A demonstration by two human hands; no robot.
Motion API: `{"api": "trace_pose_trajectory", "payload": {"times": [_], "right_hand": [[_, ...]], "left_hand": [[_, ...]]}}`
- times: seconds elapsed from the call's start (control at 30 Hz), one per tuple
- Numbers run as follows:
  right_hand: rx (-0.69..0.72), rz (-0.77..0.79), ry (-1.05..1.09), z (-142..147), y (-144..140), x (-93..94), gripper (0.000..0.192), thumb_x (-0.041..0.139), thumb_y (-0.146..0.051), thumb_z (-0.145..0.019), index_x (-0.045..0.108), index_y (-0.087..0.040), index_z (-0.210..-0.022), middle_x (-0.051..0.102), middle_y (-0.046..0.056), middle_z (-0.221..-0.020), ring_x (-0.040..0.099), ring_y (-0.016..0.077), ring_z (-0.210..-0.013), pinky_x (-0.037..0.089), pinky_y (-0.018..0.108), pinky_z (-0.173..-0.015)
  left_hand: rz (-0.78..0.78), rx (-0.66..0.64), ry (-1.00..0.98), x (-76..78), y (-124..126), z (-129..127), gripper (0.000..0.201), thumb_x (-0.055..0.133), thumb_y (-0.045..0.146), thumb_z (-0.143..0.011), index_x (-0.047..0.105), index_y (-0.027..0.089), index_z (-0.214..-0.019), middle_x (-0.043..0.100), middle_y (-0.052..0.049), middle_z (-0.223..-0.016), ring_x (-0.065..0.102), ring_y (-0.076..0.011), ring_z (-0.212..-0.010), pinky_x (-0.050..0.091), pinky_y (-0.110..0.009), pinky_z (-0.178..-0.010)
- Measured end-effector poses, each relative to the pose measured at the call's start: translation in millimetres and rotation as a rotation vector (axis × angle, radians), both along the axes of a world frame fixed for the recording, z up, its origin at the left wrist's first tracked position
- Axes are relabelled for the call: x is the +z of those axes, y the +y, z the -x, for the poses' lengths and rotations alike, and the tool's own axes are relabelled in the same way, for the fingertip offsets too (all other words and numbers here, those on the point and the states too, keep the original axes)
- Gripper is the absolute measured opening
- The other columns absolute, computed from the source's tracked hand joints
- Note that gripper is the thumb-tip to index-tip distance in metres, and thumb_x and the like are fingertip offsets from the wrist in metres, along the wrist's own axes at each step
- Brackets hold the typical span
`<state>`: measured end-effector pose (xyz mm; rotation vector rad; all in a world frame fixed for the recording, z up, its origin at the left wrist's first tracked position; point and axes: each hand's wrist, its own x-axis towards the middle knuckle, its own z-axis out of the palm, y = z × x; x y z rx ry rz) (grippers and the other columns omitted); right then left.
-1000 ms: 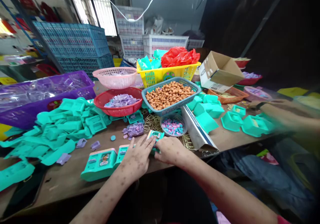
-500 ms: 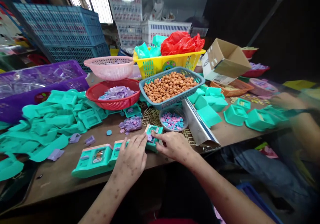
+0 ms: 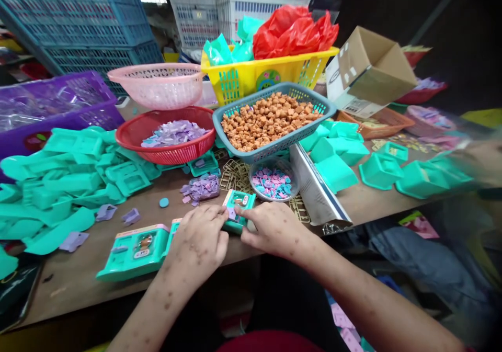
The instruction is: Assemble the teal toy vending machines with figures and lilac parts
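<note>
My left hand (image 3: 198, 242) and my right hand (image 3: 274, 227) both rest on a small teal toy panel (image 3: 238, 206) lying near the table's front edge, fingers pinching its lower end. A purple piece shows between my fingertips on the panel. Left of my left hand lies another teal toy front (image 3: 133, 250) with a pink top strip. A small heap of purple pieces (image 3: 202, 189) and a clear bowl of pink and blue bits (image 3: 272, 180) sit just beyond my hands.
A red basket of purple pieces (image 3: 168, 137), a blue-grey basket of brown pieces (image 3: 272, 122), a yellow basket (image 3: 266, 72) and a pink basket (image 3: 157, 85) stand behind. Teal shells (image 3: 70, 179) pile at left. A cardboard box (image 3: 368, 72) and another person's blurred arm (image 3: 478, 158) are at right.
The view has tilted down and nearer to the table. My hands stay on the teal panel, fingers shifted slightly on it. The other person's arm at right has moved.
</note>
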<state>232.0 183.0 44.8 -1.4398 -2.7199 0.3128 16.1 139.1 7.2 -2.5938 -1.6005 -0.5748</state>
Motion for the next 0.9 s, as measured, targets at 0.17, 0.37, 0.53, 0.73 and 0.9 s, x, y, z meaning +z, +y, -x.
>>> {"api": "trace_pose_trajectory", "payload": {"times": [0.17, 0.37, 0.53, 0.73, 0.9], "right_hand": [[-0.046, 0.137, 0.484, -26.6, -18.4, -24.0, 0.054, 0.055, -0.026, -0.100, 0.072, -0.024, -0.151, 0.082, 0.012, -0.132, 0.077, 0.0286, -0.118, 0.058, 0.041, -0.108], [-0.302, 0.417, 1.188, -37.1, -74.9, -73.0, 0.048, 0.058, -0.035, -0.107, 0.062, -0.038, -0.155, 0.069, 0.005, -0.122, 0.071, 0.0201, -0.099, 0.064, 0.031, -0.087], [-0.057, 0.685, 1.476, 17.3, -93.5, -52.6, 0.063, 0.074, -0.039, -0.103, 0.049, -0.044, -0.161, 0.058, 0.006, -0.147, 0.069, 0.0218, -0.127, 0.060, 0.039, -0.111], [0.105, 0.910, 1.569, 63.0, -90.3, -40.4, 0.073, 0.078, -0.038, -0.098, 0.045, -0.043, -0.163, 0.046, 0.009, -0.166, 0.069, 0.0239, -0.131, 0.062, 0.042, -0.110], [0.129, 0.950, 1.492, 81.0, -102.1, -42.3, 0.077, 0.076, -0.029, -0.102, 0.038, -0.045, -0.167, 0.047, 0.011, -0.166, 0.071, 0.0200, -0.128, 0.064, 0.037, -0.103]], "left_hand": [[0.028, 0.183, -0.081, 2.2, -8.4, -31.6, 0.042, 0.071, 0.040, -0.100, 0.067, 0.011, -0.130, 0.076, -0.022, -0.128, 0.071, -0.0416, -0.124, 0.054, -0.065, -0.114], [0.185, 0.015, -0.423, 31.6, -40.9, -22.3, 0.043, 0.072, 0.033, -0.104, 0.060, 0.022, -0.144, 0.067, -0.014, -0.147, 0.062, -0.0343, -0.139, 0.054, -0.054, -0.120], [0.469, -0.205, -0.595, 46.8, -69.5, 17.1, 0.033, 0.068, 0.023, -0.109, 0.065, 0.031, -0.141, 0.069, -0.004, -0.143, 0.068, -0.0200, -0.129, 0.059, -0.033, -0.111], [0.340, -0.117, -0.490, 43.9, -89.2, 60.9, 0.032, 0.071, 0.020, -0.108, 0.068, 0.033, -0.137, 0.066, -0.003, -0.148, 0.062, -0.0213, -0.142, 0.051, -0.038, -0.125], [0.336, -0.232, -0.393, 44.2, -105.9, 82.0, 0.045, 0.062, 0.012, -0.109, 0.059, 0.032, -0.150, 0.066, -0.006, -0.153, 0.061, -0.0200, -0.147, 0.054, -0.036, -0.124]]}}
